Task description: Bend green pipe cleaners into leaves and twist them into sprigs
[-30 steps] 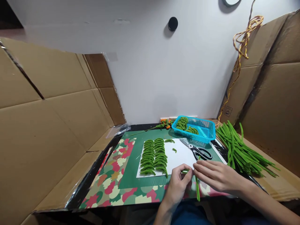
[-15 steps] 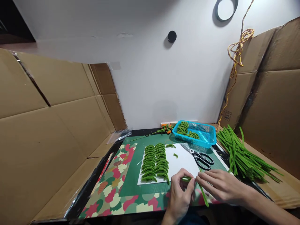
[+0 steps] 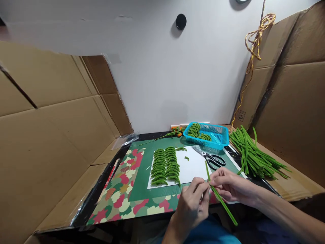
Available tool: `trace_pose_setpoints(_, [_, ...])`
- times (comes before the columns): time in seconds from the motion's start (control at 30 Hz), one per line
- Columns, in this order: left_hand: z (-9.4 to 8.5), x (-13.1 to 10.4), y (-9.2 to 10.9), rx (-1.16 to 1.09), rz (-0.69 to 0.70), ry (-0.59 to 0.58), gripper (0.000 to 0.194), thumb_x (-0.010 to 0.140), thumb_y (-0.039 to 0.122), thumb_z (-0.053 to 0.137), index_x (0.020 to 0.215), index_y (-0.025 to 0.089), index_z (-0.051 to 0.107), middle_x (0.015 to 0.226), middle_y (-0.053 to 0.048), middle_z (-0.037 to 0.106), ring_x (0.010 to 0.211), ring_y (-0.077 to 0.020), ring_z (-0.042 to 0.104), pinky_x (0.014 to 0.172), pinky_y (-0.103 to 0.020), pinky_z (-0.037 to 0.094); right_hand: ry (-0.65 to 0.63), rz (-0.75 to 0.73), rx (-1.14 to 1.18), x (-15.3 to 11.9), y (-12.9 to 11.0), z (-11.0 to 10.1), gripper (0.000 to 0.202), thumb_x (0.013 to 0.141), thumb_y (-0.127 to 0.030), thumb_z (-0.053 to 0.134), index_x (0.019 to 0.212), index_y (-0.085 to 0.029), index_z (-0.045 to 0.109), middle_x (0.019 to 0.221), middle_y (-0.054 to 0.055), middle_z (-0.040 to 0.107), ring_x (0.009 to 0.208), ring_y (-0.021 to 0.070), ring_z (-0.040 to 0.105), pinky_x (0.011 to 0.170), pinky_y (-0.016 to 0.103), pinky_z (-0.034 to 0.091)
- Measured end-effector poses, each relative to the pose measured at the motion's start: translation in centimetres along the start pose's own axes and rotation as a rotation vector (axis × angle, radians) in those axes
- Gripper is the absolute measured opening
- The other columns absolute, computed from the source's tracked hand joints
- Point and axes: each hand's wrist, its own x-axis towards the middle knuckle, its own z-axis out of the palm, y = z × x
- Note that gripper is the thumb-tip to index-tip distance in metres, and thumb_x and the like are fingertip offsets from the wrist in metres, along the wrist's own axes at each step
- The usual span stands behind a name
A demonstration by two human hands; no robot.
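A long green pipe cleaner (image 3: 223,204) slants down past my fingertips, its upper end standing above them. My right hand (image 3: 227,184) pinches it between thumb and fingers. Curled fingers of my left hand (image 3: 194,200) close on the same stem where the two hands meet; what else lies inside that fist is hidden. On a white sheet (image 3: 194,168) behind my hands, curved green pipe cleaner pieces (image 3: 159,167) lie in two columns. One more curved piece (image 3: 181,149) and a short scrap (image 3: 187,158) lie to their right. Black-handled scissors (image 3: 214,160) rest at the sheet's right side.
A blue plastic basket (image 3: 224,142) at the back holds more curved pieces. Right of it lies a large bundle of straight green pipe cleaners (image 3: 256,157). Orange-and-green flowers (image 3: 177,131) lie by the wall. Cardboard panels (image 3: 63,128) enclose the green mat (image 3: 139,195).
My right hand has turned from flat, extended fingers to a pinch. The pipe cleaner now shows more length above and below my fingers. The whole view has shifted slightly.
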Motion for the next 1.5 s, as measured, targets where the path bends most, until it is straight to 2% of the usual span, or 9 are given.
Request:
trace_pose_setpoints(0.07, [-0.2, 0.3, 0.1, -0.059, -0.079, 0.005, 0.017, 0.098, 0.005, 0.055, 0.104, 0.018, 0.065, 0.090, -0.006, 0.063, 0.076, -0.0142, 0.063, 0.068, -0.022, 0.052, 0.012, 0.004, 0.010, 0.0, 0.0, 0.0, 0.043, 0.084, -0.052, 0.080, 0.069, -0.017, 0.059, 0.046, -0.007, 0.051, 0.032, 0.0046, 0.032, 0.033, 0.018, 0.022])
trace_pose_setpoints(0.17, [-0.4, 0.7, 0.3, -0.224, -0.353, 0.040, 0.010, 0.100, 0.017, 0.060, 0.092, 0.018, 0.066, 0.087, -0.005, 0.062, 0.075, -0.0149, 0.065, 0.065, -0.022, 0.052, 0.136, -0.184, -0.364, -0.3, 0.4, 0.0, 0.044, 0.095, -0.053, 0.069, 0.071, -0.016, 0.065, 0.048, -0.002, 0.057, 0.034, 0.0082, 0.044, 0.034, 0.020, 0.031])
trace_pose_setpoints(0.3, [-0.3, 0.9, 0.5, -0.544, -0.703, 0.104, 0.023, 0.099, 0.036, 0.066, 0.087, 0.017, 0.063, 0.077, 0.000, 0.057, 0.050, -0.0096, 0.058, 0.046, -0.020, 0.044, 0.436, -0.932, -1.200, -1.3, 1.1, -0.6, 0.023, 0.105, -0.020, 0.056, 0.097, -0.015, 0.076, 0.082, 0.009, 0.077, 0.068, 0.0177, 0.073, 0.060, 0.025, 0.058])
trace_pose_setpoints(0.4, [-0.1, 0.8, 0.6, -0.713, -0.815, 0.102, 0.031, 0.096, 0.044, 0.071, 0.085, 0.017, 0.060, 0.058, 0.005, 0.050, 0.041, -0.0090, 0.051, 0.042, -0.019, 0.037, 0.445, -1.373, -1.556, -1.8, 0.8, -1.0, 0.031, 0.103, -0.007, 0.049, 0.125, -0.009, 0.071, 0.104, 0.017, 0.079, 0.096, 0.0238, 0.077, 0.084, 0.033, 0.064])
trace_pose_setpoints(0.63, [0.4, 0.3, 0.6, -0.829, -0.892, 0.120, 0.038, 0.092, 0.052, 0.074, 0.086, 0.017, 0.060, 0.045, 0.006, 0.050, 0.037, -0.0083, 0.044, 0.040, -0.018, 0.032, 0.277, -1.484, -1.685, -1.1, -0.5, -0.6, 0.037, 0.104, -0.007, 0.042, 0.129, 0.001, 0.069, 0.099, 0.020, 0.080, 0.096, 0.0263, 0.078, 0.086, 0.036, 0.066])
trace_pose_setpoints(1.07, [-0.8, 0.8, 1.5, -0.573, -0.697, 0.001, 0.022, 0.103, 0.035, 0.062, 0.091, 0.016, 0.061, 0.085, 0.000, 0.052, 0.057, -0.0067, 0.042, 0.050, -0.020, 0.032, 0.318, -1.362, -1.464, -0.3, 1.3, -0.3, 0.029, 0.102, -0.008, 0.052, 0.126, -0.009, 0.068, 0.093, 0.014, 0.076, 0.082, 0.0225, 0.074, 0.072, 0.033, 0.063])
trace_pose_setpoints(1.23, [-0.9, 0.9, 0.8, -0.327, -0.440, -0.046, 0.009, 0.101, 0.020, 0.057, 0.094, 0.018, 0.062, 0.092, -0.006, 0.059, 0.078, -0.0154, 0.059, 0.061, -0.022, 0.043, 0.300, -0.842, -0.909, -0.4, 1.0, 0.8, 0.023, 0.105, -0.021, 0.054, 0.091, -0.017, 0.072, 0.081, 0.006, 0.069, 0.072, 0.0158, 0.062, 0.064, 0.026, 0.051])
trace_pose_setpoints(1.37, [-0.5, 1.1, 0.1, -0.118, -0.288, -0.151, 0.010, 0.098, 0.015, 0.058, 0.095, 0.020, 0.066, 0.090, -0.006, 0.065, 0.066, -0.0144, 0.056, 0.059, -0.026, 0.036, 0.112, -0.276, -0.361, 0.2, 0.6, -0.4, 0.049, 0.094, -0.053, 0.069, 0.062, -0.017, 0.058, 0.054, -0.004, 0.046, 0.049, 0.0097, 0.040, 0.046, 0.023, 0.030])
trace_pose_setpoints(1.5, [0.4, 1.2, 0.2, -0.116, -0.456, -0.143, 0.016, 0.101, 0.022, 0.058, 0.091, 0.020, 0.070, 0.089, -0.006, 0.067, 0.069, -0.0159, 0.059, 0.063, -0.027, 0.038, 0.125, -0.185, -0.210, 0.7, 0.9, -1.4, 0.050, 0.085, -0.058, 0.077, 0.063, -0.016, 0.059, 0.052, -0.005, 0.044, 0.046, 0.0085, 0.039, 0.046, 0.022, 0.030])
